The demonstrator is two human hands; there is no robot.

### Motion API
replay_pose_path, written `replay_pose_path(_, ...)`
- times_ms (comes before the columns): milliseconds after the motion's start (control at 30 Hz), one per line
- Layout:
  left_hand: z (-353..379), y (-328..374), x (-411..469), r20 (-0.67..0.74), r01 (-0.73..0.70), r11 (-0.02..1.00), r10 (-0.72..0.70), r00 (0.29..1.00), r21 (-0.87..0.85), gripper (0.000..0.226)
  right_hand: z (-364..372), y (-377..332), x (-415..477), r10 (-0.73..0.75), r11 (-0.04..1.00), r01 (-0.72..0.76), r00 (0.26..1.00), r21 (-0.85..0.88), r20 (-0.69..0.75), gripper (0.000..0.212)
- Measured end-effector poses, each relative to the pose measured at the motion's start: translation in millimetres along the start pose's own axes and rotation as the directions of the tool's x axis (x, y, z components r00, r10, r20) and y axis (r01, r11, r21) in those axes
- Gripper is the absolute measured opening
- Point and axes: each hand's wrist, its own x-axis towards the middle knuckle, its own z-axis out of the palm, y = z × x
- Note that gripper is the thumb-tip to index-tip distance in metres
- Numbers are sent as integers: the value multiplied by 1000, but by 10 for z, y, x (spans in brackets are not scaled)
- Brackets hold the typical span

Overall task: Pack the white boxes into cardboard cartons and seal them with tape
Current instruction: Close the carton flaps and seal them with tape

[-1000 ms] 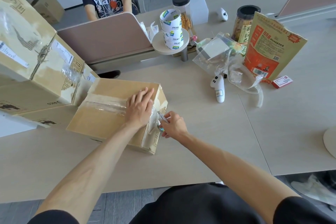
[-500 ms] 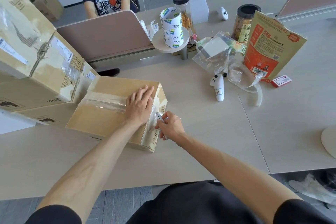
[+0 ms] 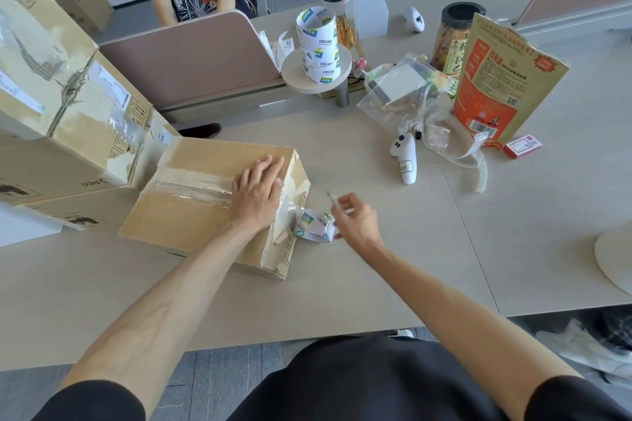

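A closed cardboard carton (image 3: 191, 208) lies on the table with a strip of clear tape (image 3: 191, 186) along its top seam. My left hand (image 3: 258, 193) rests flat on the carton's right end, over the tape. A nearly used-up tape roll (image 3: 316, 227) with a white printed core lies on the table against the carton's right side. My right hand (image 3: 355, 219) is just right of the roll, pinching a small thin blade-like tool (image 3: 333, 198) that points up and left. No white boxes are visible.
Larger taped cartons (image 3: 65, 102) are stacked at the left. Spare tape rolls (image 3: 319, 44) stand on a round stand behind. A white controller (image 3: 405, 161), plastic bags, an orange pouch (image 3: 496, 85) and jars lie at the right. A person sits behind a divider (image 3: 184, 61).
My right hand has pulled away from the carton's right edge, moving right, with the thin tool in it. The tape roll now lies free beside the carton. My left hand stays put.
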Motion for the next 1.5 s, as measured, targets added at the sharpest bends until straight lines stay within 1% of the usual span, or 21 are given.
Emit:
replay_pose_path(33,-6,3,0,5,2,1000,-2,1000,-2,63,-77,82,86,1,996,-5,999,-90,-40,14)
replay_pose_path(100,-12,16,8,12,2,1000,-2,1000,-3,63,-222,272,240,28,945,-46,998,-324,-61,19)
replay_pose_path(133,-17,22,10,12,2,1000,-2,1000,-3,63,-280,362,291,68,916,-85,996,-393,-56,18)
replay_pose_path(200,-14,18,15,7,1,1000,-1,1000,-2,61,-358,455,351,143,876,-145,989,-461,-38,15)
replay_pose_path(233,-9,13,19,3,-1,1000,1,1000,1,60,-375,464,380,148,853,-146,988,-501,-36,18)
replay_pose_path(267,-4,7,21,-1,-5,1000,5,1000,4,58,-369,456,405,125,821,-123,992,-558,-35,18)
replay_pose_path(300,1,4,23,-5,-7,1000,7,1000,5,57,-336,428,430,70,786,-73,997,-614,-29,19)
replay_pose_path(333,3,2,29,-5,-8,1000,8,1000,5,57,-272,370,449,1,766,-16,1000,-643,-24,25)
replay_pose_path(400,11,-4,37,0,-9,1000,9,1000,4,56,-86,183,467,-103,792,110,994,-601,46,31)
replay_pose_path(467,14,-6,35,3,-6,1000,6,1000,4,57,141,4,479,-143,808,250,962,-534,234,33)
replay_pose_path(533,16,-9,42,0,-5,1000,5,1000,-3,58,334,-116,470,-85,803,306,908,-512,410,35)
replay_pose_path(600,28,-10,43,-8,-5,1000,5,1000,-10,57,438,-150,462,-27,835,280,881,-473,473,32)
replay_pose_path(667,35,-5,37,-23,-14,1000,13,1000,-17,57,461,-129,456,-8,875,231,887,-427,462,25)
replay_pose_path(733,31,-11,37,-36,-20,1000,20,999,-20,56,443,-107,464,8,888,193,901,-418,433,20)
replay_pose_path(867,-8,29,14,-18,1,1000,-2,1000,-5,59,439,-111,479,29,891,158,915,-424,403,19)
replay_pose_path(1000,-77,39,28,125,46,998,-51,991,43,78,474,-78,450,74,906,93,926,-412,371,11)
replay_pose_path(1100,-160,63,67,235,62,998,-66,970,26,94,461,-49,416,71,918,75,936,-390,346,10)
replay_pose_path(1200,-209,146,68,289,73,995,-88,953,63,107,394,-18,361,49,921,80,947,-381,318,12)
replay_pose_path(1300,-211,193,66,333,47,984,-102,937,171,120,185,48,296,35,899,96,957,-427,287,18)
replay_pose_path(1400,-215,232,65,385,34,967,-133,913,254,129,-76,-8,256,38,941,30,980,-337,195,13)
replay_pose_path(1500,-207,335,74,363,56,958,-160,918,281,128,-223,-220,240,6,972,36,984,-233,177,13)
